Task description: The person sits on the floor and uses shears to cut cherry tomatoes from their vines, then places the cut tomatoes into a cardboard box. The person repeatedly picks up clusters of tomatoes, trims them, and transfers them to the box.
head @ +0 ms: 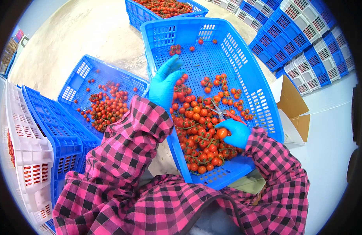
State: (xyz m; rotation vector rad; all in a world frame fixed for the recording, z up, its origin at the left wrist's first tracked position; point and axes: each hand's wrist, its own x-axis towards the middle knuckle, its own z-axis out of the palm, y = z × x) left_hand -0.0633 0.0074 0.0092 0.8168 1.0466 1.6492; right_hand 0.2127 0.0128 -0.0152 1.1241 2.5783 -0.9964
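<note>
Before me stands a large blue plastic crate [259, 79] with cherry tomatoes on the vine [198, 132] heaped at its near end. My left hand [163, 83], in a blue glove, is over the crate's left rim. Its fingers are extended, the thumb stands apart, and nothing shows in it. Just past the fingertips lies a small tomato cluster [175, 50]. My right hand [236, 134], also gloved, holds pruning snips with red handles [232, 115]; their blades are spread above the heap. An orange-red tomato [222, 133] shows at its fingertips; whether it is gripped, I cannot tell.
A lower blue crate [81, 70] with loose tomatoes stands at left, beside stacked white [37, 147] and blue crates [66, 144]. A filled crate [166, 16] is beyond. At right are an open cardboard box [295, 117] and crate stacks [281, 38].
</note>
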